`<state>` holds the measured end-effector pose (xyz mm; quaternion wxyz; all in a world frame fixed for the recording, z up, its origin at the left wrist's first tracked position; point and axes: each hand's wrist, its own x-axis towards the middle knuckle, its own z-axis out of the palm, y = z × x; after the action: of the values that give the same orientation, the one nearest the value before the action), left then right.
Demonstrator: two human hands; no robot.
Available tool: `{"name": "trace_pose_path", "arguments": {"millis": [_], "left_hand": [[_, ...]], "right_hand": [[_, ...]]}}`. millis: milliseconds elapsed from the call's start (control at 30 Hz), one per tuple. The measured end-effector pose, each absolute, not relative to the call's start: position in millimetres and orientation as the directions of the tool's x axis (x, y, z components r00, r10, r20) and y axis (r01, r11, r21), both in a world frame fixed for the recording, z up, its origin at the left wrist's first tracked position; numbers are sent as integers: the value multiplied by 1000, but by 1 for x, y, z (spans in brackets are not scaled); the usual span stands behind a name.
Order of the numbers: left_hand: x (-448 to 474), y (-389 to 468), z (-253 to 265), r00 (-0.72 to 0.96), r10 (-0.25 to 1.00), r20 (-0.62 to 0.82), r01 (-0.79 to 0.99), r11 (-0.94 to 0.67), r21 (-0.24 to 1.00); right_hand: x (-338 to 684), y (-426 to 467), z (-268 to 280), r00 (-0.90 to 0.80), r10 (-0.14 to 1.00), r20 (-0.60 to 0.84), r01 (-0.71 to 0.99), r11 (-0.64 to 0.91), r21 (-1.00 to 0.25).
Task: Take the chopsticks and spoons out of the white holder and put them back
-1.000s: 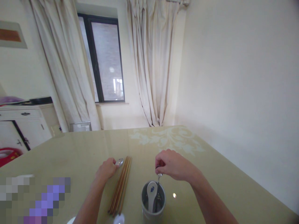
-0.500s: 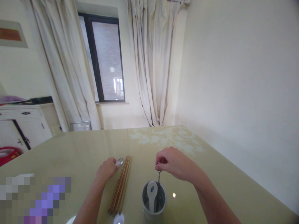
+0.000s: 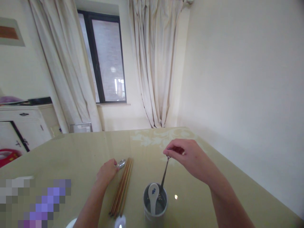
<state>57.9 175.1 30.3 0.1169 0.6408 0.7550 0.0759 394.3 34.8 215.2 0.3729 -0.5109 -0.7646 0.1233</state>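
Observation:
My right hand (image 3: 185,155) pinches the top of a thin metal utensil (image 3: 165,172). Its lower end is still inside the grey cylindrical holder (image 3: 155,218), so its kind cannot be made out. A white ceramic spoon (image 3: 153,193) with a small blue mark leans upright in that holder. On the left, my left hand (image 3: 107,171) is closed on a metal spoon (image 3: 121,163); the bowl shows past my fingertips and the handle is hidden. Just right of it lies a bundle of several wooden chopsticks (image 3: 121,186) on the table.
The pale green table (image 3: 78,152) has a leaf pattern at its far edge. A white rounded thing (image 3: 71,223) shows partly by my left forearm. A blurred-out purple patch covers the lower left. A white cabinet (image 3: 28,126) stands beyond, and a wall rises at right.
My right hand has risen and moved right, drawing the metal utensil partly up out of the holder and tilting it. My left hand, its spoon and the chopsticks stay almost where they were.

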Motion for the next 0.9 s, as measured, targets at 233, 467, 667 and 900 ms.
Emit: {"name": "trace_pose_path", "arguments": {"millis": [233,467,667,900], "left_hand": [[66,166,43,-155,986,-64,942,166,292],[96,148,110,47,997,58,849,-71,524],[163,76,180,566,765,306,126,-448,885],[136,114,146,290,918,272,425,-378,822]], "right_hand": [[399,30,220,-49,852,522,602,442,-665],[376,32,213,-36,859,511,464,467,-752],[348,39,199,-60,843,535,443,503,-742],[368,42,198,-196,920,339,552,390,-738]]}}
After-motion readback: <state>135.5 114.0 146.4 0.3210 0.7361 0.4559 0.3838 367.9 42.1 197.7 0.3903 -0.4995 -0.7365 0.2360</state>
